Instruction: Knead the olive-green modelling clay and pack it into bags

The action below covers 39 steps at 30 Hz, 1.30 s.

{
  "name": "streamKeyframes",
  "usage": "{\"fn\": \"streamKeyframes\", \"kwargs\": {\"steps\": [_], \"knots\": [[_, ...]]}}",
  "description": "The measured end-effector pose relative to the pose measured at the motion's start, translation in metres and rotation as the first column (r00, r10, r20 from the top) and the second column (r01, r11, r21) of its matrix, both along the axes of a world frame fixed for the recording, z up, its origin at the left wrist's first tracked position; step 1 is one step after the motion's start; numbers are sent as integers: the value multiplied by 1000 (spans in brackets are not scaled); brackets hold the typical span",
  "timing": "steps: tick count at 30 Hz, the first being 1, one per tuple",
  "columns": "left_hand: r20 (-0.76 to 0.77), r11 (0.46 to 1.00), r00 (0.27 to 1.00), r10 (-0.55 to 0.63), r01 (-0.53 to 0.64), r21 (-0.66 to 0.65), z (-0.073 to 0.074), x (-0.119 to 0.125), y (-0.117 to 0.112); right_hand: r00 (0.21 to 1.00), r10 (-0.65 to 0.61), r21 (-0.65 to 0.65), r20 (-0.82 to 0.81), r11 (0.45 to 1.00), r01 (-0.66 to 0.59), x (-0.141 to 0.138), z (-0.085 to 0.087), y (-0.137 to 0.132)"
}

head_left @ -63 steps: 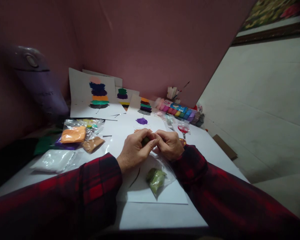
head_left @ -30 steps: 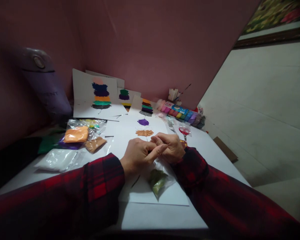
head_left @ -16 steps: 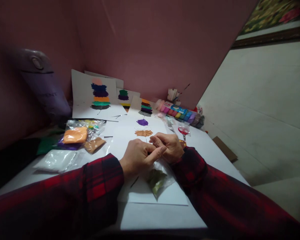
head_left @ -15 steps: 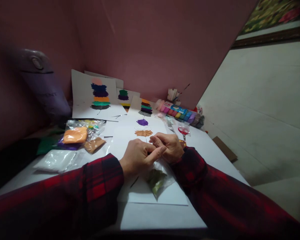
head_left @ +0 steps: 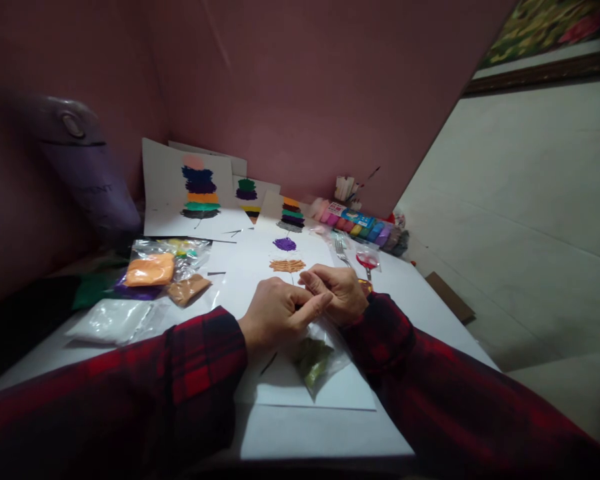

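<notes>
My left hand (head_left: 275, 313) and my right hand (head_left: 337, 293) meet fingertip to fingertip over a white sheet of paper (head_left: 300, 387), fingers pinched together. Whatever they pinch is hidden between the fingers. Just below them lies a clear bag of green clay (head_left: 314, 357). Beyond the hands, on the paper, sit an orange textured clay patch (head_left: 287, 265) and a purple one (head_left: 285, 244).
Bags of orange clay (head_left: 149, 269), brown clay (head_left: 189, 289) and white clay (head_left: 111, 321) lie at the left. A fork (head_left: 341, 249), a row of coloured clay packs (head_left: 360, 225) and finished striped pictures (head_left: 199, 193) stand at the back. A purple appliance (head_left: 83, 167) is far left.
Two seconds ago a dark green lump showed between my fingers; now it is hidden. The hands have shifted slightly toward me, uncovering the orange patch. In the last half second nothing moved.
</notes>
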<state>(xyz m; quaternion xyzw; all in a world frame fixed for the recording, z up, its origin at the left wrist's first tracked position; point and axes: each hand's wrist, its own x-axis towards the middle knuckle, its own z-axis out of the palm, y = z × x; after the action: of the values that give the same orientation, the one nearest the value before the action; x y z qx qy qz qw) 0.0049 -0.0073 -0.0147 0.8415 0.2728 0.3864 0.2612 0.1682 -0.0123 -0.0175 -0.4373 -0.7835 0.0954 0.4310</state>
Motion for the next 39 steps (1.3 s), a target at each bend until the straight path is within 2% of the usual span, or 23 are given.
{"fn": "streamKeyframes", "kwargs": {"steps": [9,30,34,39], "knots": [[27,1000,1000,-11,10,23,-1,0,2,1000,-3,-18,2,1000,3,0,0,1],[-54,1000,998,-9,8,-18,-1,0,2,1000,-15,8,27,1000,15,-1,-1,0],[-17,1000,1000,7,-7,-4,0,-1,4,1000,8,37,28,999,-9,-1,0,0],[73,999,997,-38,41,-32,1,-2,2,1000,19,52,20,998,-20,0,1,1]]}}
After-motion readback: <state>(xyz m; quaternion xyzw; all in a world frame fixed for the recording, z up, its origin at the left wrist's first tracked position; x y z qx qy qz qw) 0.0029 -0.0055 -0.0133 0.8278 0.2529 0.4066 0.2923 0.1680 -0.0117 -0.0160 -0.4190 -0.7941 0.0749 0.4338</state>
